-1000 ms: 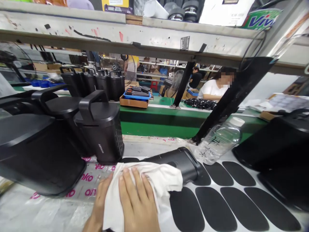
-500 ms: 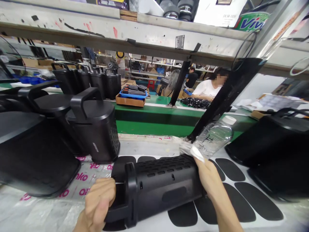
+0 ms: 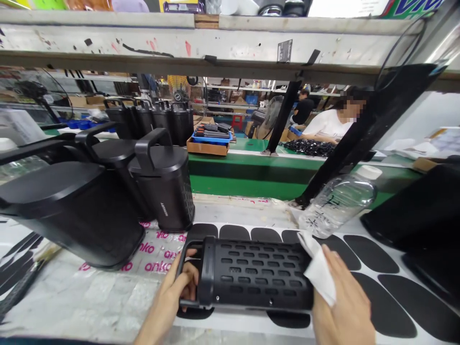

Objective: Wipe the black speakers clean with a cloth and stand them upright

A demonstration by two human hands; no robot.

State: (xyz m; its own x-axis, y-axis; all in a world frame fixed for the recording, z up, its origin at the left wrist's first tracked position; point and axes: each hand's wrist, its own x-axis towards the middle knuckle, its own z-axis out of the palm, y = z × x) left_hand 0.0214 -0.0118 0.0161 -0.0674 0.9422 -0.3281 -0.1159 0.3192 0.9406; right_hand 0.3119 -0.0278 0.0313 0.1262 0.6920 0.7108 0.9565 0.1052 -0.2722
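A black housing with rows of slots [image 3: 257, 273] lies on its side in front of me, its slotted face turned up. My left hand [image 3: 179, 282] is closed around the carry handle [image 3: 189, 304] at its left end, with the fingers inside the loop. At the opposite end, my right hand [image 3: 341, 297] holds a white cloth [image 3: 322, 274] against the housing's end. The right fingertips are partly hidden behind the cloth. Beneath the housing lies a white sheet with black rounded pads [image 3: 386, 304].
Similar black housings stand upright at left [image 3: 163, 187], and dark ones [image 3: 434, 215] at right. A clear bottle [image 3: 339, 203] leans by a black post [image 3: 334, 139]. Beyond the green conveyor [image 3: 237, 175] sits a person in white [image 3: 327, 124]. A shelf beam [image 3: 230, 43] crosses overhead.
The housing has rolled so its slotted face points up. My left fingers have moved inside the handle loop. My right hand has come nearer along the end with the cloth. The view has shifted left.
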